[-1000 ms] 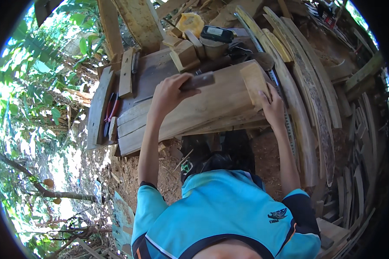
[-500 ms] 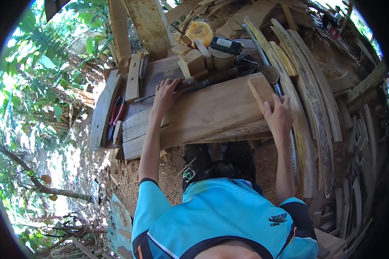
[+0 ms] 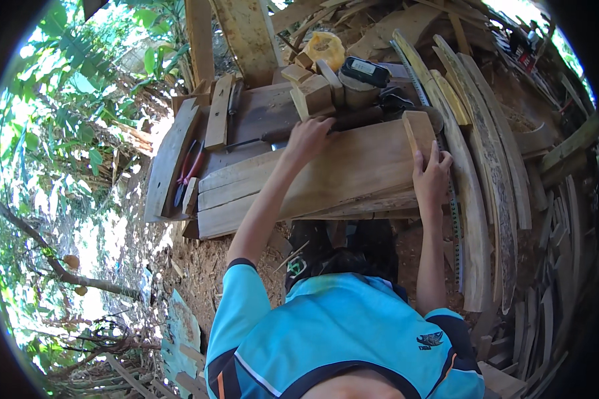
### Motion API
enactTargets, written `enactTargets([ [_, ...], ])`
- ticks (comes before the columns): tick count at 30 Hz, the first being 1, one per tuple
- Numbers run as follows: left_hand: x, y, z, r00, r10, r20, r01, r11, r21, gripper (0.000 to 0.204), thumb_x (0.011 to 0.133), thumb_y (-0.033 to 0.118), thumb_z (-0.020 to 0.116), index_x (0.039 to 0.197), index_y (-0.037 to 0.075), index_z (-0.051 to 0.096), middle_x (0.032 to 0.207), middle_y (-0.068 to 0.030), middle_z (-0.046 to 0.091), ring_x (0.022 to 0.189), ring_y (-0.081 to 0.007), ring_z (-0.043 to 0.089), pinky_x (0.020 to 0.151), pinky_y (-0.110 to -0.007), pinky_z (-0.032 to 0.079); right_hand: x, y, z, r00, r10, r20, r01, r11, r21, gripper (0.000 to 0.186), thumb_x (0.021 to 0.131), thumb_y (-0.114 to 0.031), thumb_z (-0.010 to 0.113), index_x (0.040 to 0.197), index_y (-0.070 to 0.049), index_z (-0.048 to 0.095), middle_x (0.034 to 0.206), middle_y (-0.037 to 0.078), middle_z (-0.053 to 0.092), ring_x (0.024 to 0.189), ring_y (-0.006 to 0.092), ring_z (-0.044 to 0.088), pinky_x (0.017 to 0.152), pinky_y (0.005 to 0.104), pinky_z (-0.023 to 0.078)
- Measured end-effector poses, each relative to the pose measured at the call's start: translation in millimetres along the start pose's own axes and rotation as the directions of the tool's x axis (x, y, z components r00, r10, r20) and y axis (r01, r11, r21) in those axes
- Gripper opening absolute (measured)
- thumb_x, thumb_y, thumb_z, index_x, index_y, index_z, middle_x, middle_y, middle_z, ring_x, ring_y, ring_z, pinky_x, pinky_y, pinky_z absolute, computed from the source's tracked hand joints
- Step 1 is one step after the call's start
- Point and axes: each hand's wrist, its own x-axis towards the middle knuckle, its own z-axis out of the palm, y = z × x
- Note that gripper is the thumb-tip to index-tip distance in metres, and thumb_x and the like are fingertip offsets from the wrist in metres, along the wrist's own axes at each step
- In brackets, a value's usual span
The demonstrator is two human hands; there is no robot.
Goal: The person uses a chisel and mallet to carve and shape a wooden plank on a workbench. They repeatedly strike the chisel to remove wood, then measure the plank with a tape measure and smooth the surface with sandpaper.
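Observation:
A wide pale wooden plank point(image 3: 339, 173) lies across a rough workbench. My left hand point(image 3: 307, 137) reaches to the plank's far edge, its fingers curled on a long dark tool point(image 3: 259, 138) lying there; whether it grips the tool is unclear. My right hand point(image 3: 432, 178) holds the plank's right end, fingertips against a small upright wooden block point(image 3: 419, 130). My blue shirt fills the lower middle of the view.
Small wood blocks point(image 3: 313, 93), a yellow container point(image 3: 325, 48) and a black box-like tool point(image 3: 365, 71) crowd the back of the bench. Red-handled pliers point(image 3: 188, 169) lie at the left. Curved planks point(image 3: 476, 166) lean at the right. Foliage fills the left.
My left hand came off a dark block on the plank, lay flat, then moved to the far edge by the dark tool. My right hand stayed at the plank's right end.

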Motion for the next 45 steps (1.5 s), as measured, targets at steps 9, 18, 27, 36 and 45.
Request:
enactTargets([
  [9,-18,-23,-9,0.985,-0.085,-0.149,0.090,0.996,0.025,0.042,0.078,0.041,0.060,0.110,0.013,0.059,0.111,-0.0080,0.056,0.107,-0.0286,0.046,0.088,-0.045,0.032,-8,8,7,1.000,-0.020,-0.024,0.022,0.997,0.078,0.049,0.089,-0.034,0.048,0.129,-0.007,0.041,0.115,0.022,0.039,0.100,0.0363,0.049,0.081,0.0414,0.044],
  [18,34,12,25,0.995,-0.078,0.061,0.082,0.994,-0.066,0.037,0.086,0.035,0.051,0.099,0.001,0.048,0.105,-0.0195,0.051,0.097,-0.0384,0.051,0.081,-0.052,0.039,-8,11,11,1.000,-0.025,-0.006,0.026,0.981,0.192,0.048,0.089,-0.033,0.050,0.130,-0.010,0.042,0.116,0.024,0.038,0.105,0.0370,0.043,0.088,0.0420,0.039],
  [27,20,44,-18,0.837,0.246,-0.488,-0.406,0.877,-0.256,0.034,0.083,0.010,0.056,0.112,0.001,0.040,0.103,-0.0200,0.046,0.088,-0.0389,0.053,0.068,-0.043,0.046,-6,5,-14,0.999,0.017,0.046,-0.023,0.992,0.123,0.061,0.081,-0.040,0.058,0.128,-0.004,0.041,0.121,0.025,0.035,0.111,0.0407,0.039,0.092,0.0439,0.035],
  [36,-31,141,-77,0.879,0.473,-0.061,-0.421,0.712,-0.562,0.038,0.087,0.023,0.050,0.119,0.002,0.045,0.110,-0.0184,0.048,0.098,-0.0340,0.052,0.081,-0.038,0.044,15,-39,-76,0.945,-0.283,-0.163,0.126,-0.143,0.982,0.044,0.081,-0.032,0.062,0.112,-0.005,0.045,0.113,0.018,0.052,0.112,0.0305,0.047,0.100,0.0463,0.031],
  [45,-170,72,-36,0.957,-0.284,0.055,0.242,0.890,0.388,0.083,0.064,0.023,0.075,0.135,0.028,0.033,0.136,-0.0123,0.034,0.123,-0.0364,0.033,0.100,-0.048,0.025,6,1,-69,0.842,0.515,0.161,-0.011,-0.282,0.959,0.029,0.087,-0.021,0.056,0.106,-0.004,0.042,0.080,0.008,0.053,0.075,0.0209,0.055,0.077,0.0393,0.048],
])
